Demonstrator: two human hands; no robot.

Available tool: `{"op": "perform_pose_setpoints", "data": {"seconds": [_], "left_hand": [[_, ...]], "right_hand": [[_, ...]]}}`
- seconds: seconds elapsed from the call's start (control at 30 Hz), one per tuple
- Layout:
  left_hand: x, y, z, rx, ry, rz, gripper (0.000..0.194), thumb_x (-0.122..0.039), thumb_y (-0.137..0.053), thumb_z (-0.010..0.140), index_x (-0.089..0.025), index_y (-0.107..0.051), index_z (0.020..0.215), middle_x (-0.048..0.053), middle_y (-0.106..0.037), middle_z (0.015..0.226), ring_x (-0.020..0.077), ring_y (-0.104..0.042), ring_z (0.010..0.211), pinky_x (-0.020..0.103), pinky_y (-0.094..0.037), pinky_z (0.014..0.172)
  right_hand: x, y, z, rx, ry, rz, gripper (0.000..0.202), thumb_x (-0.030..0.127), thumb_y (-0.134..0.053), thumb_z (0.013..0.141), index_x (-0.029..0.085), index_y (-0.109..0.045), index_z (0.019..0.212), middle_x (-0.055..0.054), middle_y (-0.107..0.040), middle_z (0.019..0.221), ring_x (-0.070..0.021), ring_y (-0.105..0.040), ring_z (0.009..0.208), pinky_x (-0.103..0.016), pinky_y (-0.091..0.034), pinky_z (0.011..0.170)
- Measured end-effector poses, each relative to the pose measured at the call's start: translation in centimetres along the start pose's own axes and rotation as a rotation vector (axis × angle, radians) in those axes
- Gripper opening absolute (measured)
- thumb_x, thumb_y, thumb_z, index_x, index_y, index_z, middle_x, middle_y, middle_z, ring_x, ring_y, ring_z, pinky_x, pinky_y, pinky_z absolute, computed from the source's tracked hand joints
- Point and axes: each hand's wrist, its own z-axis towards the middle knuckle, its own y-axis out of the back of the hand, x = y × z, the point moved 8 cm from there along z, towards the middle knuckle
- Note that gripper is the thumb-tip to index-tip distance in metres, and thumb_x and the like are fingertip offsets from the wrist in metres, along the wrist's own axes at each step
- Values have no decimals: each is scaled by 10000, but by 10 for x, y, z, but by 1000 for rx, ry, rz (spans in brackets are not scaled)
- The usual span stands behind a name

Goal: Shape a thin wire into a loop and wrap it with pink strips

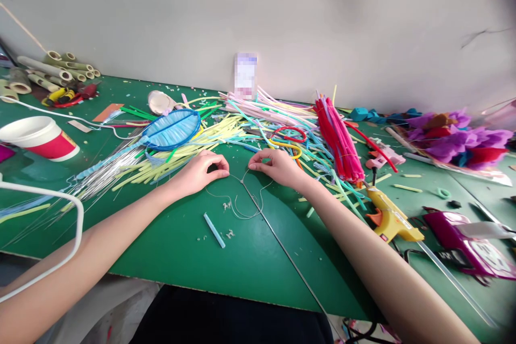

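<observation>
On the near half of the green table (181, 258), a long metal rod (282, 245) slants from the front edge up to a point btwn the hands, w/ thin wire (245, 219) joined at its tip and curling loosely below. A short blue tube (214, 230) lies left of it. L hand (198, 173) has thumb and fingertips closed in a fine pinch on one strand; R hand (281, 166) pinches the other side, tips together, other fingers curled. The rod looks stiff but light, prob. steadiest held just under the tip; the wire looks springy, easily kinked, maybe slippery — best gripped close to the join. Beyond: a yellow glue gun (393, 217) off right, a blue leaf-shaped piece (173, 129) left, red fuzzy stems (341, 140) etc. farther back.
</observation>
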Motion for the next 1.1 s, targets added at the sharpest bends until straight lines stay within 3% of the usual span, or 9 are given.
{"op": "perform_pose_setpoints", "data": {"seconds": [1.1], "left_hand": [[2, -2, 1, -1, -20, 26, 181, -389, -624, 895, -224, -685, 857, 19, -678, 886, 236, -596, 939, 372, -444, 872]], "right_hand": [[1, -2, 0, -1, 23, 5, 101, 268, -654, 860, 202, -730, 859, -14, -735, 884, -163, -656, 824, -265, -464, 707]]}}
